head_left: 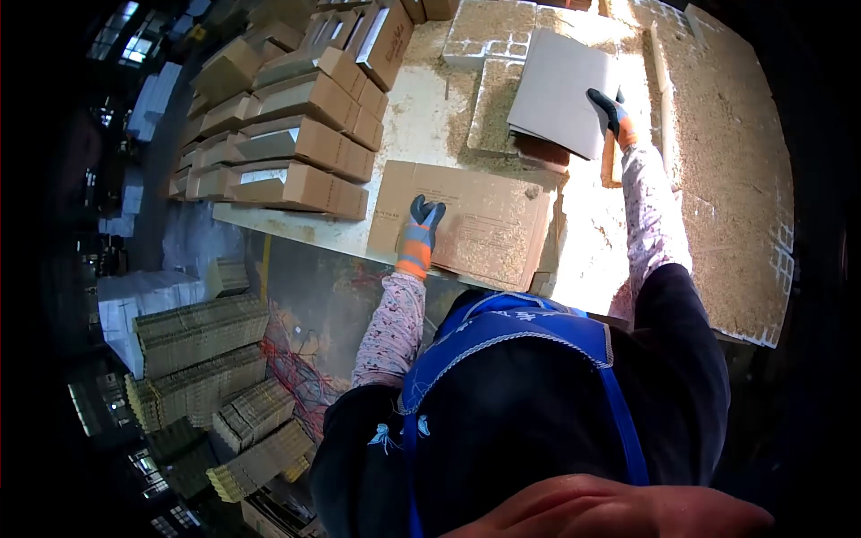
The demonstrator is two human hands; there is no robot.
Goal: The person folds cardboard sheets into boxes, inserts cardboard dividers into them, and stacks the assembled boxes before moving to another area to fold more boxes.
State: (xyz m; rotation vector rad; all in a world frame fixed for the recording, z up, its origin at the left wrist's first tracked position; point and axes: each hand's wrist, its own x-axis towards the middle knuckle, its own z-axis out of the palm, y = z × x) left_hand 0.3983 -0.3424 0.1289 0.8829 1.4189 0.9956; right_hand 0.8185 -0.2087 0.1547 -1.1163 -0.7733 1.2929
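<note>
My left hand (pixel 421 235), in a grey and orange work glove, rests on the near left part of a flattened brown cardboard carton (pixel 489 220). Its fingers are slightly apart, and nothing shows in them. Further off to the right, my right hand (pixel 615 118) wears a matching glove and grips the right edge of a grey flat sheet (pixel 560 90). The sheet is tilted, overlapping a crumb-covered block (pixel 495 112) and a reddish-brown piece (pixel 543 152) beneath it. Some fingers of the right hand are hidden by the sheet.
Open brown cartons (pixel 314 148) stand in rows on the table's left side. Crumb-covered, white-edged blocks (pixel 731 170) lie along the right. On the floor at lower left are stacks of ridged pieces (pixel 202 332) and a tangle of red strapping (pixel 300 368).
</note>
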